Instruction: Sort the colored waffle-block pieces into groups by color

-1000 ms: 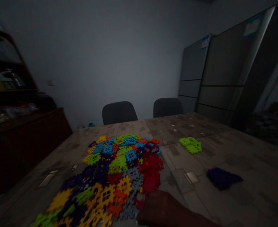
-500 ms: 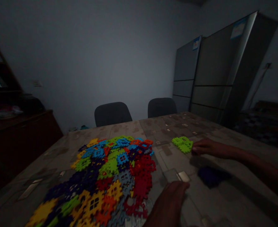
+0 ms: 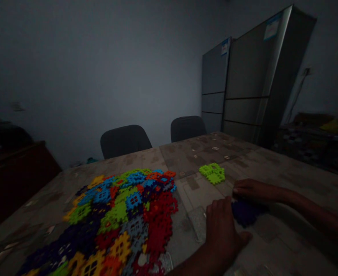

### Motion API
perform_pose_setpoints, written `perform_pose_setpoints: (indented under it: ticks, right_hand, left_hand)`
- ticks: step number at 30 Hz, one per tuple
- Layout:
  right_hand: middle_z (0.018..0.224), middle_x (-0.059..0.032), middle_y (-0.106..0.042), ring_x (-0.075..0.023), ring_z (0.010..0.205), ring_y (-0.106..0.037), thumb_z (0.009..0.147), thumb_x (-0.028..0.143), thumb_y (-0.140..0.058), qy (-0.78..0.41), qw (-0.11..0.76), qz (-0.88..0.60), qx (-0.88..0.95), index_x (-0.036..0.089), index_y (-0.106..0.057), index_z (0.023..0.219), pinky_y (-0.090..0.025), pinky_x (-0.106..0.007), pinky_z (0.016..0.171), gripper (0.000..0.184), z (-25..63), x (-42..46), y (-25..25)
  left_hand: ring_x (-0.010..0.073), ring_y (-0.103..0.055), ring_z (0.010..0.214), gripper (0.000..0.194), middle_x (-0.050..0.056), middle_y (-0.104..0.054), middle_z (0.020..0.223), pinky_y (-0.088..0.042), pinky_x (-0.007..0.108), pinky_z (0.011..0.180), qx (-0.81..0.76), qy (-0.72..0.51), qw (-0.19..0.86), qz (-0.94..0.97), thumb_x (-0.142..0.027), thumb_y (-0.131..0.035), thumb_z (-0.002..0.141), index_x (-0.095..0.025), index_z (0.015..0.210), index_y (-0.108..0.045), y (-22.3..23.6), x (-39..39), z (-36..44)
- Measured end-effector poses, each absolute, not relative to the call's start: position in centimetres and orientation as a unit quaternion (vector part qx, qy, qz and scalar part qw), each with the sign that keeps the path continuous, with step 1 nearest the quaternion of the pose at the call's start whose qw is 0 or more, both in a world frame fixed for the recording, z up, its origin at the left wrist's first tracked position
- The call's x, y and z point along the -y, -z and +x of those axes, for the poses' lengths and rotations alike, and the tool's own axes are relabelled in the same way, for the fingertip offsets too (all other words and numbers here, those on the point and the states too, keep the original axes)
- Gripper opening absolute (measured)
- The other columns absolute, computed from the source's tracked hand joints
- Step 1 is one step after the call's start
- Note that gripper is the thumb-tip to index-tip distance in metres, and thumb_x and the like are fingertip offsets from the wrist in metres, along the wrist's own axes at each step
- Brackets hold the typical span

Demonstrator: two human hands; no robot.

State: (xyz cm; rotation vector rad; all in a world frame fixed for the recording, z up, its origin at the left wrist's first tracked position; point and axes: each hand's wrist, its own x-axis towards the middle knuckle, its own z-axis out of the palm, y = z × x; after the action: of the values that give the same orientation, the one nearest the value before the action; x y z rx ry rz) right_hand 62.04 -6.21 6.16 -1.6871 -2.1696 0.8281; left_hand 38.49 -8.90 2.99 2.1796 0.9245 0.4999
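2 bare hands are working over a patterned tabletop (image 3: 192, 188), where dark purple interlocking pieces (image 3: 248, 215) are lying in a small heap at the near right. The left hand (image 3: 219, 230) is resting just left of the heap, its fingers bunching together while the thumb is standing wide of them; no piece is showing in that gap. The right hand (image 3: 252, 189) is reaching in from the right, its fingers curling narrowly at the heap's far edge; whether they are pinching a piece, the view is not telling.

Lime-green pieces (image 3: 213, 174) are sitting farther off in a separate heap, while a large mixed-colour pile (image 3: 120, 207) is spreading across the left, its red pieces (image 3: 160, 226) lining the side toward the hands. 2 dark chairs (image 3: 125, 142) are standing beyond the far edge.

Handling the purple heap well is probably calling for light pressure from both sides, with the fingertips setting down low so that pieces are sliding flat rather than riding over 1 another. The notched rims are likely catching on neighbours, so separating 1 piece is favouring a small lift before any pull. Dim light is hiding the purple edges, making touch the likelier guide, and leaving space beside the lime-green heap is lowering the risk of colours mixing.
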Motion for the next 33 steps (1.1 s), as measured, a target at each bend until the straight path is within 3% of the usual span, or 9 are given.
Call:
perform_pose_setpoints:
  ticks: [5,13,25,33]
  right_hand:
    - [0.082,-0.0071,-0.063,-0.0259,0.079,-0.062,0.089,0.084,-0.036,-0.285,0.133,-0.577,0.754,0.019,-0.062,0.076,-0.051,-0.039,0.076,0.071,62.2,6.7,-6.0]
    - [0.092,-0.0105,-0.07,-0.0269,0.087,-0.066,0.092,0.074,-0.041,-0.288,0.129,-0.559,0.767,0.018,-0.072,0.088,-0.052,-0.039,0.082,0.065,62.3,7.5,-6.4]
    - [0.098,-0.0128,-0.073,-0.028,0.093,-0.069,0.093,0.063,-0.048,-0.28,0.135,-0.564,0.765,0.017,-0.076,0.096,-0.052,-0.039,0.088,0.053,63.1,8.9,-5.8]
    - [0.099,-0.013,-0.073,-0.0292,0.094,-0.069,0.09,0.061,-0.052,-0.278,0.135,-0.566,0.764,0.018,-0.075,0.096,-0.052,-0.041,0.09,0.05,63.7,8.8,-4.8]
  left_hand:
    - [0.0339,-0.054,0.122,0.079,0.012,-0.064,0.135,-0.04,0.048,0.11,-0.354,-0.207,0.318,0.855,-0.037,-0.087,0.073,-0.015,0.142,-0.056,-2.5,9.1,39.2]
    - [0.0342,-0.055,0.118,0.063,0.011,-0.066,0.128,-0.043,0.05,0.105,-0.363,-0.221,0.293,0.857,-0.034,-0.08,0.079,-0.018,0.136,-0.06,-1.9,9.2,39.9]
    - [0.0341,-0.053,0.121,0.067,0.012,-0.063,0.134,-0.038,0.05,0.11,-0.354,-0.205,0.302,0.861,-0.035,-0.077,0.08,-0.016,0.141,-0.056,-2.1,9.7,39.6]
    - [0.0316,-0.054,0.12,0.06,0.009,-0.064,0.133,-0.039,0.047,0.11,-0.34,-0.212,0.313,0.861,-0.035,-0.075,0.08,-0.02,0.135,-0.059,-2.4,10.0,39.5]
